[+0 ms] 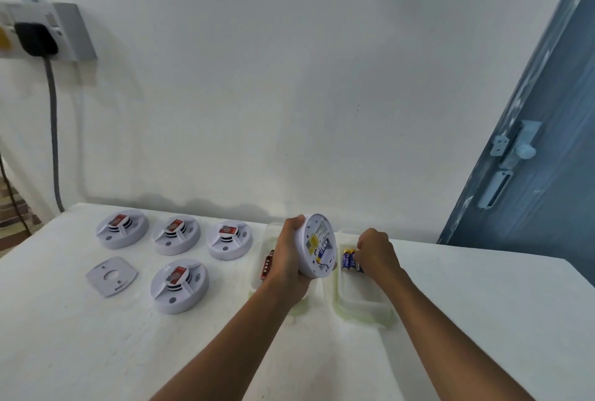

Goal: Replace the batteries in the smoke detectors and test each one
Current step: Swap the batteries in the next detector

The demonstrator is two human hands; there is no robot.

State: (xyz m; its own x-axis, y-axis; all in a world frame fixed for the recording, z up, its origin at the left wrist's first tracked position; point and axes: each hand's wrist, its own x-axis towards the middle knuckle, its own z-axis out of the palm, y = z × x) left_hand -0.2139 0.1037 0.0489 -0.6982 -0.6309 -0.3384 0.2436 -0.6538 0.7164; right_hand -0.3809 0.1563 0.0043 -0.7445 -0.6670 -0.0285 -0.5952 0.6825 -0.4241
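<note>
Left hand [289,259] gripping one smoke detector [317,246] tilted above the desk [450,320], back exposed, one blue battery apparently seated. Right hand [378,254], fingers curled, reaching among the blue batteries [349,259] in the right tray [363,307]; actual pinch impossible to tell. Four detectors [179,284] waiting, seemingly untouched; no testing evident.

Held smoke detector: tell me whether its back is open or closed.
Open. The left hand grips the smoke detector on edge, back toward the camera, with a blue-and-yellow battery exposed inside. Its mounting plate lies on the table.
</note>
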